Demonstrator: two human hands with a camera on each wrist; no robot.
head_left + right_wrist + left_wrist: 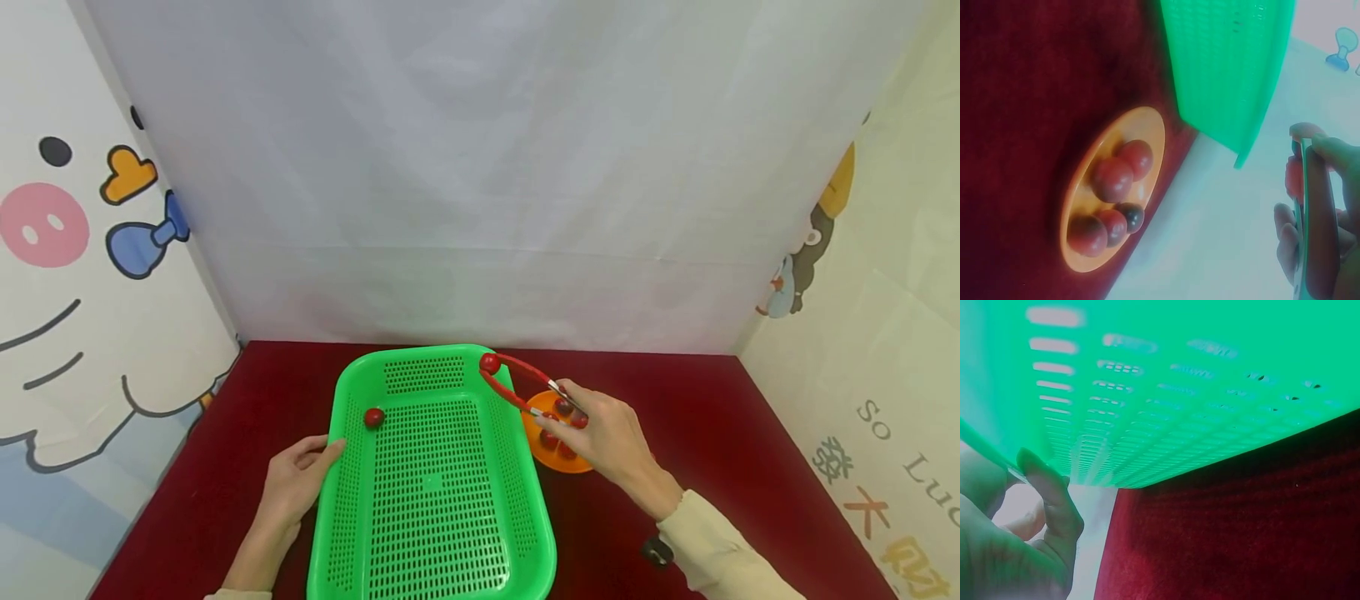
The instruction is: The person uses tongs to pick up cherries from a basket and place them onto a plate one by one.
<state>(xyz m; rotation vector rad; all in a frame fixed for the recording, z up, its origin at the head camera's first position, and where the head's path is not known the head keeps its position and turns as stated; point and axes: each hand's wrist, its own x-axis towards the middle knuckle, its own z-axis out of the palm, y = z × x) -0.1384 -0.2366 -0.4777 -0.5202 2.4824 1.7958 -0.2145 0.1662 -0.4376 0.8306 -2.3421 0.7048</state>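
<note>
Dark red tablecloth (720, 417) covers the table. White sheet (480, 167) hangs at 12 o'clock. Cartoon pig panel (67, 250) at 9 o'clock, cartoon lettered panel (885, 333) at 3 o'clock.

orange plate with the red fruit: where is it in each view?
Head: orange plate sits right of centre on the red cloth, beside the green basket, partly behind the right hand.
Left wrist: not in it.
Right wrist: lower left, holding five fruits.
Shared landmark: the green basket, seen in all three.
</note>
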